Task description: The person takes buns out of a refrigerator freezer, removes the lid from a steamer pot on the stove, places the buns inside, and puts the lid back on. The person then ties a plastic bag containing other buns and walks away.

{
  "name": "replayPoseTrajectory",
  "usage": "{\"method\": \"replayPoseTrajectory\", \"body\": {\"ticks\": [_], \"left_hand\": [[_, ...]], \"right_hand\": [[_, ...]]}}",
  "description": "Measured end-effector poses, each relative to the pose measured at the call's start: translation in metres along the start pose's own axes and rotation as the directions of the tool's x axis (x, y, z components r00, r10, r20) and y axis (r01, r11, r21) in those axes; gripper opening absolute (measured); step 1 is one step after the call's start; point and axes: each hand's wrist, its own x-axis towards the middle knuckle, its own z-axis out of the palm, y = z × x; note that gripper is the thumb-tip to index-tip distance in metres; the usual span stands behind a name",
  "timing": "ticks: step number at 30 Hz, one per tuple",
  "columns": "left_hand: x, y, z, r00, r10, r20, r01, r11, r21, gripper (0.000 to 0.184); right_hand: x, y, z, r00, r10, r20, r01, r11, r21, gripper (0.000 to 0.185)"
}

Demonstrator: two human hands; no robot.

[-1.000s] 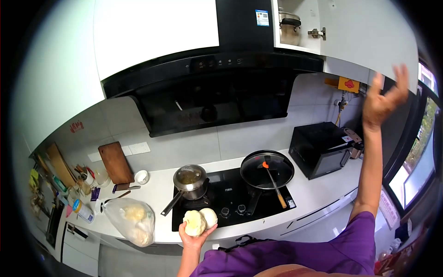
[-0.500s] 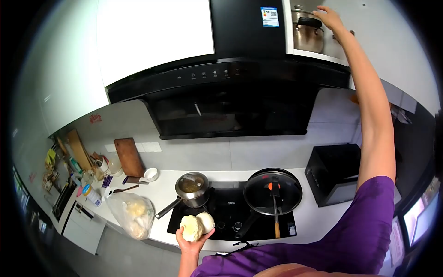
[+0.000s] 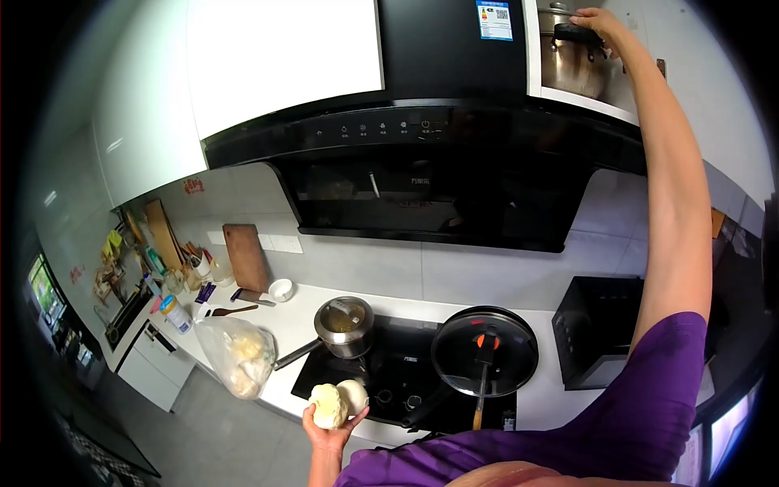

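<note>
Since the earlier frame, my right hand [image 3: 599, 26] has gone from mid-air to the steel pot [image 3: 572, 69] in the cupboard. Nearest me, toward seven o'clock in my view, my left hand [image 3: 329, 438] has its fingers curled around two pale buns [image 3: 329, 406], side by side above the tabletop [image 3: 280, 393] edge. They sit proud of the palm, so I judge a tilt of the wrist during the high reach could roll one off.

Beyond, a tied-looking bag [image 3: 235, 357] lies at eight o'clock, overhanging the edge; a brush of the left arm might drag it down. The saucepan [image 3: 345, 325] is at seven, its handle pointing outward, easy to snag. At five, the spatula [image 3: 479, 390] rests on the lidded frying pan [image 3: 462, 365].

Farthest, toward one o'clock, the right fingers are bent at the pot's rim; I cannot tell whether they grip. A one-handed pull could tip it or slide its lid.
</note>
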Motion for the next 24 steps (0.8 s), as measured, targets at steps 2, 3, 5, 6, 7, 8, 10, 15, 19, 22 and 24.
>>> {"method": "replayPoseTrajectory", "body": {"ticks": [2, 3, 5, 6, 7, 8, 10, 15, 19, 22, 24], "left_hand": [[0.0, -0.002, -0.003, 1.0, -0.019, -0.009, 0.019, 1.0, -0.022, 0.071], [0.0, -0.002, -0.004, 1.0, -0.028, -0.013, 0.028, 0.999, -0.031, 0.071], [-0.004, -0.003, 0.0, 1.0, -0.017, -0.003, 0.017, 1.0, -0.02, 0.071], [-0.006, -0.005, 0.0, 1.0, -0.013, 0.001, 0.013, 1.0, -0.013, 0.071], [-0.006, -0.005, -0.001, 1.0, -0.012, 0.006, 0.012, 1.0, -0.014, 0.071], [-0.005, -0.005, -0.004, 1.0, -0.012, 0.009, 0.012, 1.0, -0.016, 0.071], [-0.006, -0.004, -0.007, 1.0, -0.008, 0.01, 0.008, 1.0, -0.018, 0.07], [-0.005, -0.001, -0.014, 1.0, 0.004, 0.007, -0.004, 1.0, -0.012, 0.07], [-0.002, 0.0, -0.017, 1.0, -0.005, 0.0, 0.005, 1.0, -0.025, 0.069], [-0.001, 0.003, -0.016, 1.0, -0.022, -0.005, 0.022, 0.999, -0.031, 0.067], [0.001, 0.003, -0.015, 1.0, -0.028, -0.005, 0.027, 0.999, -0.036, 0.067]], "right_hand": [[0.011, 0.007, 0.001, 0.992, -0.113, -0.061, 0.116, 0.993, 0.037, 0.056], [0.053, 0.033, 0.003, 0.968, -0.24, -0.066, 0.247, 0.961, 0.123, 0.053], [0.085, 0.054, 0.004, 0.933, -0.347, -0.094, 0.36, 0.908, 0.214, 0.047], [0.076, 0.05, 0.004, 0.936, -0.333, -0.117, 0.351, 0.91, 0.222, 0.045], [0.067, 0.047, 0.005, 0.939, -0.315, -0.138, 0.34, 0.912, 0.23, 0.043], [0.067, 0.047, 0.005, 0.933, -0.313, -0.18, 0.35, 0.907, 0.234, 0.041], [0.066, 0.049, 0.008, 0.916, -0.305, -0.261, 0.369, 0.898, 0.242, 0.038], [0.036, 0.031, -0.012, 0.869, -0.294, -0.398, 0.339, 0.94, 0.046, 0.036], [0.01, 0.014, -0.025, 0.923, -0.213, -0.321, 0.283, 0.941, 0.188, 0.041], [-0.034, 0.002, -0.034, 0.965, -0.125, -0.23, 0.194, 0.932, 0.305, 0.048], [-0.043, 0.005, -0.039, 0.973, -0.156, -0.168, 0.202, 0.931, 0.305, 0.052]]}}
